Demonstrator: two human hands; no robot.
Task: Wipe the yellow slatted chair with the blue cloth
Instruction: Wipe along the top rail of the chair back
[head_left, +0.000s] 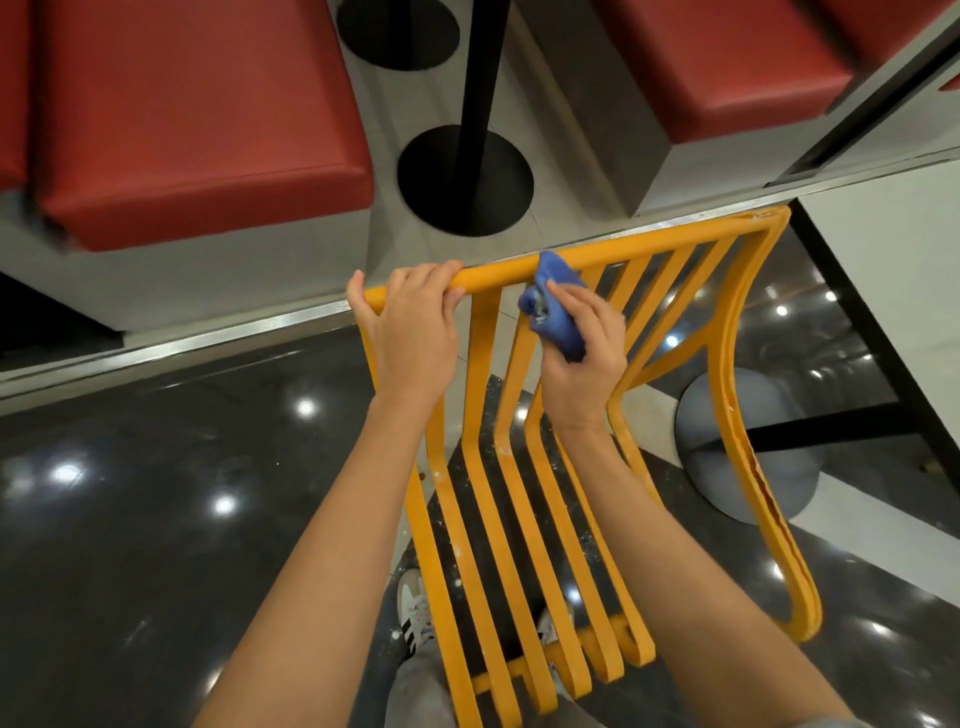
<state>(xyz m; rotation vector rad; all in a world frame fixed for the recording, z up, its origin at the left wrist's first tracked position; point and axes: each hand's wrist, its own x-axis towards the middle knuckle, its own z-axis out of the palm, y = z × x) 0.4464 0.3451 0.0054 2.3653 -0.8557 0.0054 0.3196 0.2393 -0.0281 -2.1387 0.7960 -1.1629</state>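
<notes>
while right hand (582, 358) bunches cloth (553, 306)

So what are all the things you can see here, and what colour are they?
Chair: one, yellow, slatted, centre.
Cloth: one, blue, bunched against a slat below the top rail.
Seat cushions: at least two, red, upper left and upper right.
Pole: one, black, on a round black base, top centre.
Second round base: one, black, top edge.
Pedestal base: one, grey, right.
Floor: dark, glossy.
Shoes: two, white with dark stripes, bottom.
Left hand: gripping the top rail.
Right hand: holding the cloth.
</notes>
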